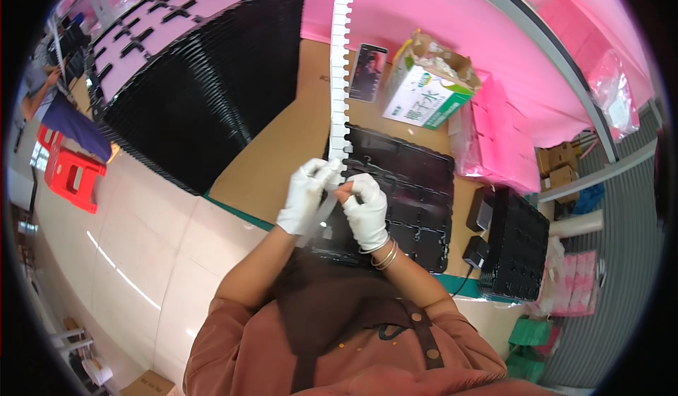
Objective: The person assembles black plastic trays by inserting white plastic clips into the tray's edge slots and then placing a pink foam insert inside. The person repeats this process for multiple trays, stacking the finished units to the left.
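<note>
A long white strip [340, 57] with a notched edge runs down from the top of the view to my hands. My left hand [308, 194], in a white glove, pinches the strip near its lower part. A pale, blurred tail [319, 219] hangs below those fingers. Close beside it, my right hand [366, 212] is gloved too, with a bare fingertip showing. Its fingers are curled together; what lies between them is too small to make out. Beneath and to the right of both hands lies a black moulded tray [417, 184] on the table.
Tall stacked black trays [191, 92] stand left on the brown tabletop [254, 163]. Behind my hands are a phone [368, 72] and an open carton [427, 92]. Pink bundles [494, 142], black adapters [477, 251] and more trays [515, 244] sit right. A person [60, 106] stands far left near red stools [73, 177].
</note>
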Available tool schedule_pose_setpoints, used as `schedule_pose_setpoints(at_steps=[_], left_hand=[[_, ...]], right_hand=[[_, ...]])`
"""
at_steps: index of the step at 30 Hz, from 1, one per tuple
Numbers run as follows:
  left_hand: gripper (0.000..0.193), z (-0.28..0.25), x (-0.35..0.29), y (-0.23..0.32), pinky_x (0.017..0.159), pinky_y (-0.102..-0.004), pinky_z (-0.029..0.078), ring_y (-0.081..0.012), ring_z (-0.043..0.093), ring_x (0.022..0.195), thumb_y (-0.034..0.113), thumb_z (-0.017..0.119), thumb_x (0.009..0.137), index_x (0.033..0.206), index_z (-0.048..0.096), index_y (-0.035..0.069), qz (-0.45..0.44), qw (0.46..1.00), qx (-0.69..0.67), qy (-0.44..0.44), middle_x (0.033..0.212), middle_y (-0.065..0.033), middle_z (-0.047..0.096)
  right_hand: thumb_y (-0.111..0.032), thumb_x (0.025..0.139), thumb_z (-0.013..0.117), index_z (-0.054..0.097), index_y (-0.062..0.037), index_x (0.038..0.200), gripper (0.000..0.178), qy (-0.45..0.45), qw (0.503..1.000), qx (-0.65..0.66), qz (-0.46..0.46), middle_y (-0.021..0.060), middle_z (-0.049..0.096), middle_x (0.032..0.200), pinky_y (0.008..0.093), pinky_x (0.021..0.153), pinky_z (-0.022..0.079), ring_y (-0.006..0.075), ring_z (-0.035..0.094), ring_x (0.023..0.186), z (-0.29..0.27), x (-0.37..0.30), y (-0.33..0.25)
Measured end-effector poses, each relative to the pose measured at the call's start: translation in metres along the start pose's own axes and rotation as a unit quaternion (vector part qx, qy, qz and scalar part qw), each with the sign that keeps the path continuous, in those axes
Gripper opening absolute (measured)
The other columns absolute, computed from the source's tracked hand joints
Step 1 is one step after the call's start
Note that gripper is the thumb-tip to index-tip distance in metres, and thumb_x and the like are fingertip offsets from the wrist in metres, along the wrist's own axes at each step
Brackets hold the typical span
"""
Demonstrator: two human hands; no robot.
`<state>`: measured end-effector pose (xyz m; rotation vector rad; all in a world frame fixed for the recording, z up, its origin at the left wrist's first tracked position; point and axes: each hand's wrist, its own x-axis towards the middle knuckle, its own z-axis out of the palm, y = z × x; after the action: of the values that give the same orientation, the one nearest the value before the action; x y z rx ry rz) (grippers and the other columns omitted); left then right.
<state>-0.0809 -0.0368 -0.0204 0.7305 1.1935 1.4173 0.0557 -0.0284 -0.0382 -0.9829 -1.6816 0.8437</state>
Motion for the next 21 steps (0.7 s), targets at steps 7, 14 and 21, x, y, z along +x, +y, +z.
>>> schedule_pose_setpoints(at_steps=[7,14,21], left_hand=[[0.018,-0.025,0.027,-0.027,0.067,-0.0203,0.040,-0.0038,0.052,0.075,0.023,0.061,0.097,0.096,0.067,0.006,0.021,0.999,0.008,0.041,0.084,0.0030,0.061],[0.018,-0.025,0.027,-0.043,0.069,-0.0180,0.041,-0.0026,0.052,0.074,0.022,0.065,0.096,0.093,0.069,0.004,0.008,0.996,0.015,0.084,0.082,0.0033,0.063],[0.019,-0.023,0.029,-0.046,0.062,-0.0176,0.041,-0.0027,0.051,0.067,0.021,0.065,0.095,0.092,0.070,0.004,-0.017,0.995,-0.022,0.096,0.080,0.0031,0.064]], right_hand=[[0.007,0.071,0.067,0.062,-0.0043,0.080,0.016,-0.009,0.993,-0.110,-0.039,0.0090,0.061,0.083,0.0327,0.075,0.051,0.0237,0.062,0.080,-0.097,0.041,0.041],[0.004,0.073,0.058,0.064,-0.0034,0.075,0.009,-0.126,0.875,-0.462,0.075,0.0196,0.060,0.082,0.0426,0.073,0.050,0.0362,0.063,0.082,-0.234,0.078,0.140],[0.008,0.065,0.071,0.060,-0.0015,0.078,0.020,-0.084,0.896,-0.419,0.123,0.0180,0.060,0.084,0.0420,0.073,0.051,0.0368,0.062,0.084,-0.232,0.072,0.162]])
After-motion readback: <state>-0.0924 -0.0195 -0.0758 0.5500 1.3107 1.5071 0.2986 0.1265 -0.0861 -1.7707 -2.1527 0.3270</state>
